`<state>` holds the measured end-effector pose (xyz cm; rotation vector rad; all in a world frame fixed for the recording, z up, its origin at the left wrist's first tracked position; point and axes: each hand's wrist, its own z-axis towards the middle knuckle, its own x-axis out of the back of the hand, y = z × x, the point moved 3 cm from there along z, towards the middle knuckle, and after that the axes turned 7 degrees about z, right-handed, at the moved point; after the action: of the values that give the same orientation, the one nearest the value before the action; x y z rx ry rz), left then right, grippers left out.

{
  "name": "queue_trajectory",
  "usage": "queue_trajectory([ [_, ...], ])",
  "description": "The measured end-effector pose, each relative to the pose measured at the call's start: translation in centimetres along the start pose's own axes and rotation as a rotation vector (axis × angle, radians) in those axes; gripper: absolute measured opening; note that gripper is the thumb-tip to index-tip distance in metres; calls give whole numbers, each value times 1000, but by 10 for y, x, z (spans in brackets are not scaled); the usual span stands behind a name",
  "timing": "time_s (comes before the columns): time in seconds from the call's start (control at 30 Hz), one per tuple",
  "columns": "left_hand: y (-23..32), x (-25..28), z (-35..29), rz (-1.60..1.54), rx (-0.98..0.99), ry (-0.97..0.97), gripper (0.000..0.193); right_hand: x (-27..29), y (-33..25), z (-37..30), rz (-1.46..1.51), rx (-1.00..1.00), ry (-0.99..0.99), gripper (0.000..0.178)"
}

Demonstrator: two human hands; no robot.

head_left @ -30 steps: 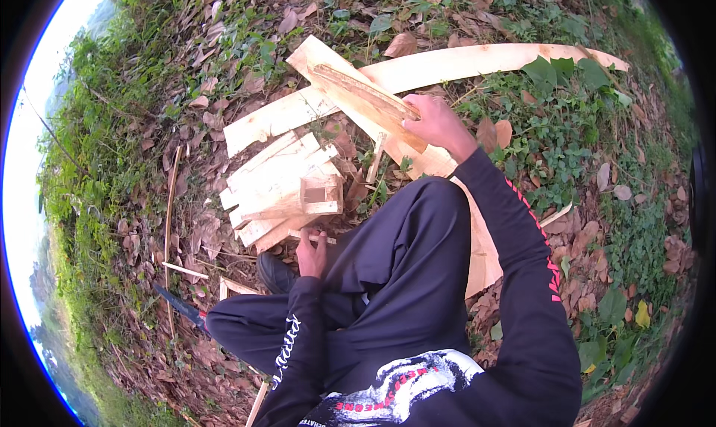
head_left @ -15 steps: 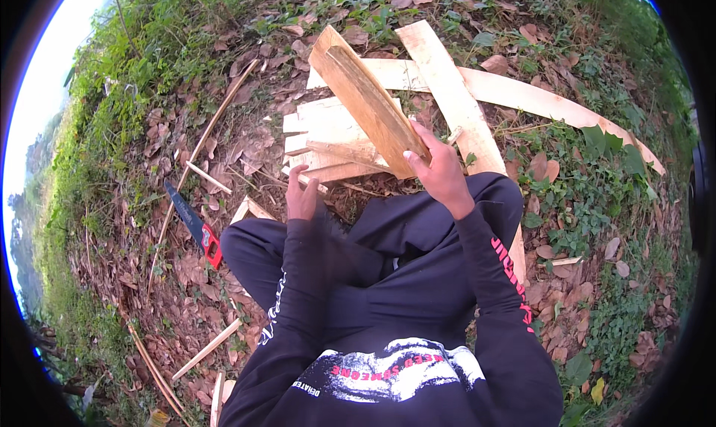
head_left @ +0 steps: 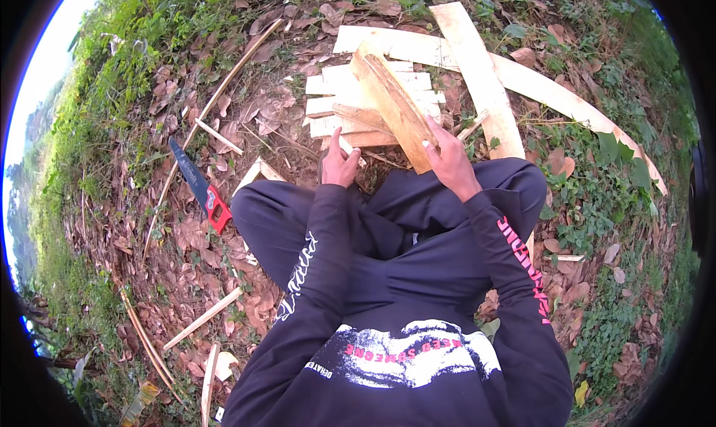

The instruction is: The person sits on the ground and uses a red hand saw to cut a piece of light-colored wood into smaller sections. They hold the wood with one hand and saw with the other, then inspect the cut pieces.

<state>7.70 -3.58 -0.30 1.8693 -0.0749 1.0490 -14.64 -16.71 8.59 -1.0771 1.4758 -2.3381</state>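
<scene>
My right hand (head_left: 452, 163) grips the near end of a brownish wooden plank (head_left: 388, 102) at its right edge. A narrower, darker strip lies lengthwise along that plank. The plank slants away to the left, over a stack of pale wooden boards (head_left: 322, 85). My left hand (head_left: 341, 167) is closed, its index finger and thumb around a short pale wood stick (head_left: 345, 145), just in front of the stack's near edge. The far part of that stick is partly hidden by my fingers. Another short wood piece (head_left: 359, 116) lies across the stack, beside the plank.
Two long pale boards cross behind, one straight (head_left: 481, 76) and one curving right (head_left: 567, 102). A handsaw (head_left: 200, 185) with a red handle lies left of my crossed legs (head_left: 276, 211). Thin sticks (head_left: 201, 319) lie among dry leaves; green plants grow around.
My left hand has moved right, toward the plank, and its fingers have closed on the short stick. The right hand keeps its hold on the plank. The whole view has shifted slightly.
</scene>
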Motion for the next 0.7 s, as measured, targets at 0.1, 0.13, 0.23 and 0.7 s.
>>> queue_trajectory([
  [0.1, 2, -5, -1, -212, -43, 134, 81, -2, -4, 0, -20, -6, -19, 51],
  [0.13, 3, -6, -1, -286, -67, 182, 81, -3, -5, 1, -30, 0, -20, 51],
  [0.23, -6, -14, -1, -133, 9, 129, 66, -3, -10, 1, -50, -31, -64, 51],
  [0.7, 33, -8, -7, -930, 158, -70, 63, -7, 23, -3, 770, -513, -259, 53],
])
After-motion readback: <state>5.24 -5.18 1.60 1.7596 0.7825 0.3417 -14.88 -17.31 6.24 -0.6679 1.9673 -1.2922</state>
